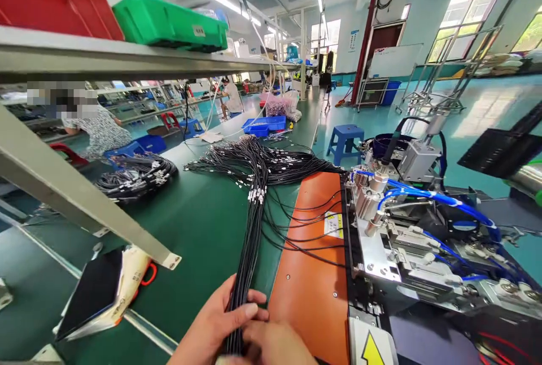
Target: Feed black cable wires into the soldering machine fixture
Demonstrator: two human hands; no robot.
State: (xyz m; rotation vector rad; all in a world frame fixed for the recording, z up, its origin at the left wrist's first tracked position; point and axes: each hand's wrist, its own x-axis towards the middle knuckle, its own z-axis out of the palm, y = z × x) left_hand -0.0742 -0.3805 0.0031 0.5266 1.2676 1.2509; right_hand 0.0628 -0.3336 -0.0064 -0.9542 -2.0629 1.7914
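A thick bundle of black cables [250, 235] runs down the green table toward me, with white connectors partway along it. My left hand [215, 317] is wrapped round the near end of this bundle, its thumb lying across the front. Just below and to the right, my right hand [275, 342] is blurred and curled against the same cables; its fingertips are mostly hidden. Farther back, the bundle meets a spread heap of black cables [288, 167]. Several single cables cross from the bundle's right side over an orange plate [311, 275] to the machine.
On the right stands a metal machine [393, 241] with blue air hoses. A coiled cable bundle [138, 176] lies left, near a slanted shelf leg [84, 184]. A dark tablet [93, 291] sits at the lower left. Blue trays [265, 124] are at the back. Two people sit farther off.
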